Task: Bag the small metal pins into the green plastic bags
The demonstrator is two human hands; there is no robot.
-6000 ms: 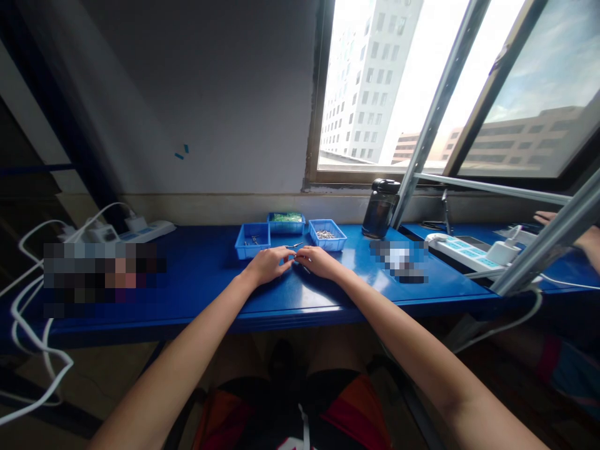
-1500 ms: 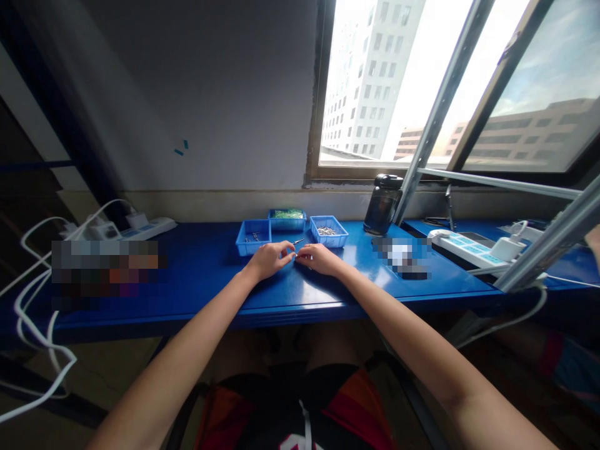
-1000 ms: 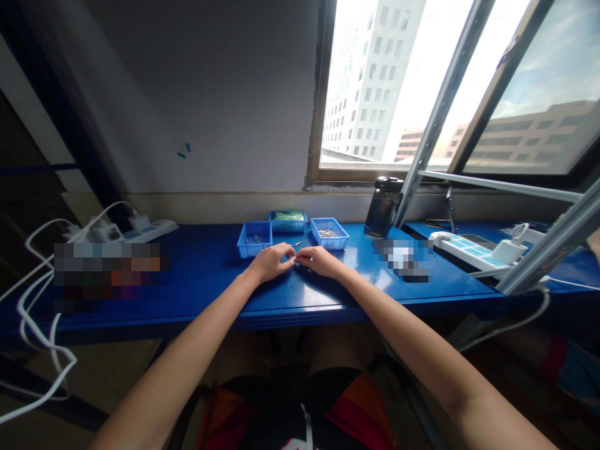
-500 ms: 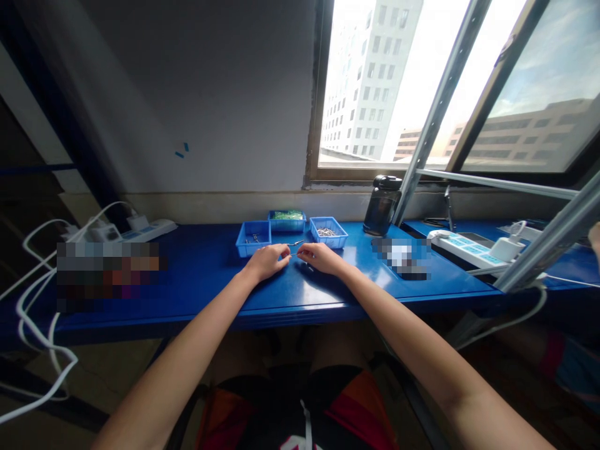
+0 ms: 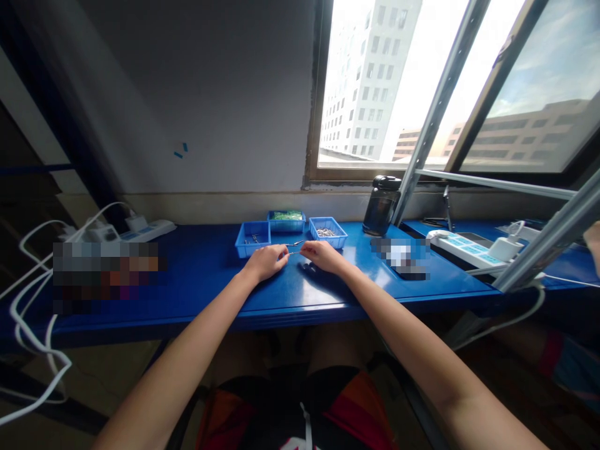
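Both of my hands are over the blue tabletop, close together, with fingertips pinched. A small thin metal rod (image 5: pixel 294 252) spans the gap between them. My left hand (image 5: pixel 268 262) is closed on its left end, and my right hand (image 5: pixel 323 256) pinches at its right end. The rod's exact kind is too small to make out. Just beyond the fingers lies a slim dark metal piece (image 5: pixel 297 243). Past my left hand stands a blue bin (image 5: pixel 250 251) with a few small metal parts; past my right is another blue bin (image 5: pixel 335 241) holding many small metal parts.
A third blue bin (image 5: pixel 287 229) with a green packet sits behind, by the wall. A black bottle (image 5: pixel 381 206) stands at right, before a metal post (image 5: pixel 424 125). Power strips (image 5: pixel 473 249) and white cables (image 5: pixel 28 300) lie at both sides. Part of another person shows at far right.
My right hand has shifted slightly right and up, and its fingers look a little more extended. More of the thin rod shows between the hands. My left hand is nearly still.
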